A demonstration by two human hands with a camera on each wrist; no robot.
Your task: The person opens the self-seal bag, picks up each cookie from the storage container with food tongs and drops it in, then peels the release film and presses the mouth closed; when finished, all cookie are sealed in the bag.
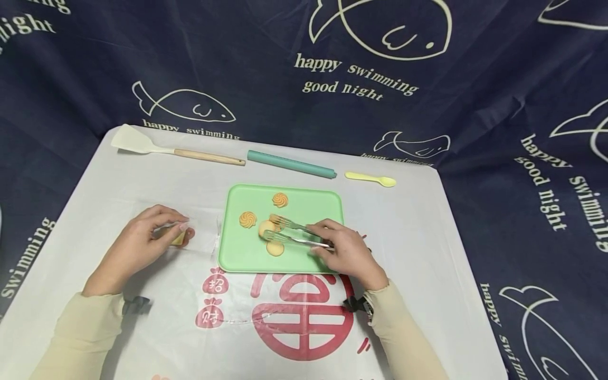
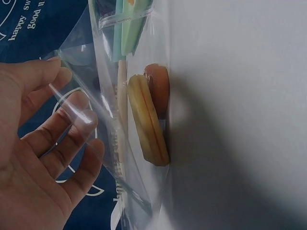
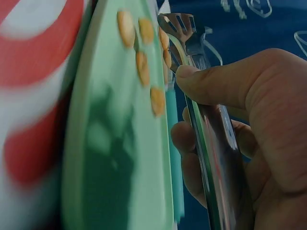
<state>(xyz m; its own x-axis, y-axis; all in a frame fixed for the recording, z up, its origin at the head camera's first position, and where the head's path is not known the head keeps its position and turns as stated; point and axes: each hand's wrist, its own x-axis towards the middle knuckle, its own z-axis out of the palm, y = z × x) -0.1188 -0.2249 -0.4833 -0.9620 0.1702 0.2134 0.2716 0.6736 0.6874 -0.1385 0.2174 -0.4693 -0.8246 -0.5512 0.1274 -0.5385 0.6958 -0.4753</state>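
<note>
My left hand (image 1: 140, 243) pinches the edge of a clear plastic bag (image 1: 205, 232) left of the tray. Inside the bag lie a thick pale yellow cookie (image 2: 147, 122) and a reddish-brown one (image 2: 160, 88), side by side in the left wrist view. My right hand (image 1: 347, 249) grips metal tongs (image 1: 301, 241) with fork-shaped ends, its thumb along one arm. The tongs reach over a light green tray (image 1: 242, 258), their tips overlapping a pale round cookie (image 1: 267, 230) in the head view. Another pale round cookie (image 1: 275, 248) lies just in front. Two swirled cookies, one at the back (image 1: 280, 199) and one at the left (image 1: 247, 219), lie apart from the tips.
Along the table's back edge lie a white spatula (image 1: 130, 140) with a wooden handle, a teal stick (image 1: 291, 163) and a yellow spoon (image 1: 370, 179). A white cover with red print (image 1: 304, 338) spreads over the table. Dark blue fabric (image 1: 266, 63) hangs behind it.
</note>
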